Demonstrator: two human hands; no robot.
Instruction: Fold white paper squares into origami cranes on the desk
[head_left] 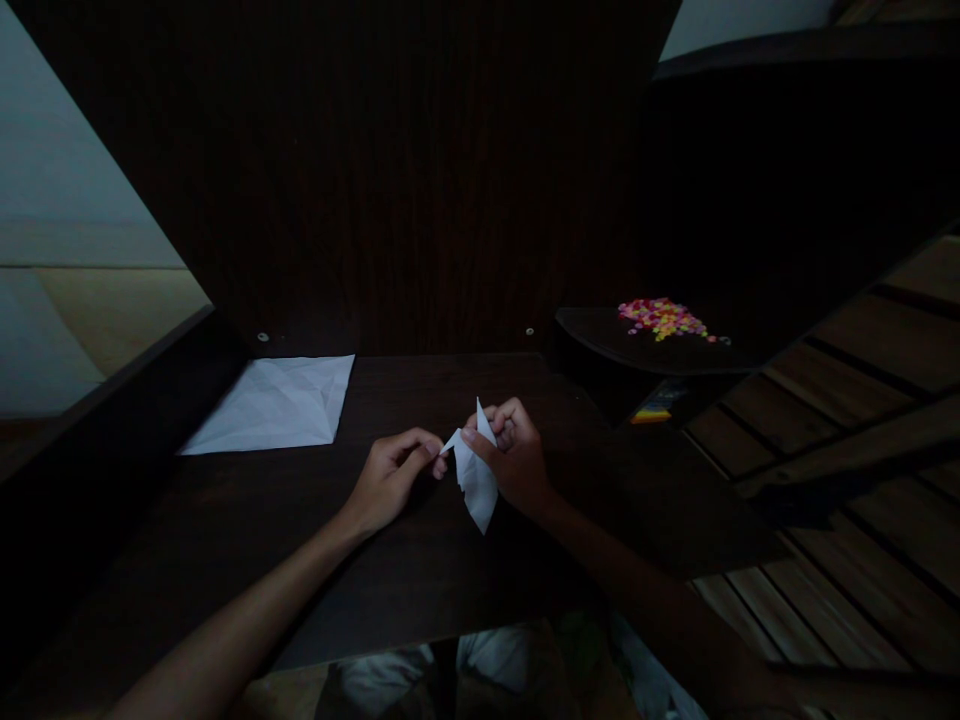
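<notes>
Forearms [255,605] aslant, hands [390,480] on folded paper [478,488]

The table [225,520] is dark brown, the folded paper [480,492] white, the sheet [274,408] near the table's back left corner white too, the little bits [666,318] pink, red and yellow

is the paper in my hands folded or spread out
Folded. The paper has angled edges and narrow points; your left hand pinches one point, your right hand grips its body.
</notes>
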